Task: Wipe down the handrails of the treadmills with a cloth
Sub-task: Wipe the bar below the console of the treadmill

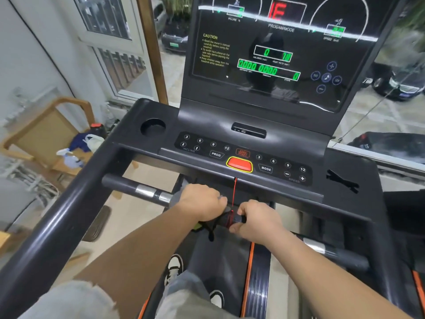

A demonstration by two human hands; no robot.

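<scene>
Gripping the front handrail (125, 183) of the treadmill, both hands sit side by side near its middle, just below the button panel (243, 155). The left hand (202, 201) is curled over the top of the bar, and a grey edge of the cloth (175, 198) shows from under its outer side, next to the shiny metal bands on the rail. The right hand (257, 223) has its fingers and thumb wrapped round the dark centre part of the same rail, where a red cord (234, 192) comes down from the red button (239, 165) and winds round the bar. The two hands are close but not touching. Above them the screen (264, 56) is lit with green figures. A round cup holder (153, 126) sits at the left of the panel. Beyond the long side rail (69, 210), a wooden chair (46, 132) holds some blurred blue and white things. Two shoes (174, 268) stand on the belt (220, 256) below.
</scene>
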